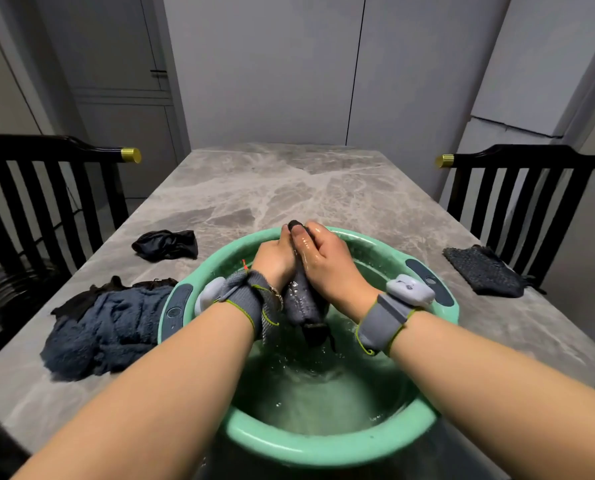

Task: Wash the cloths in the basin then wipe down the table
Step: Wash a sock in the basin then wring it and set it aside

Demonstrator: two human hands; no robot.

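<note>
The left hand (275, 258) and right hand (327, 265) both curl tightly round one wet grey cloth (301, 299), held above the water in the green basin (323, 448). Three more lie on the table (289, 188): black cloth (166, 244) and blue towel (105, 334) left of the grip, dark knitted cloth (483, 270) right.

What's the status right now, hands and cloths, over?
Left hand and right hand both grip a wet grey cloth over the green basin. Blue towel, black cloth on table left; dark cloth right. Nothing blocks the hands.
</note>
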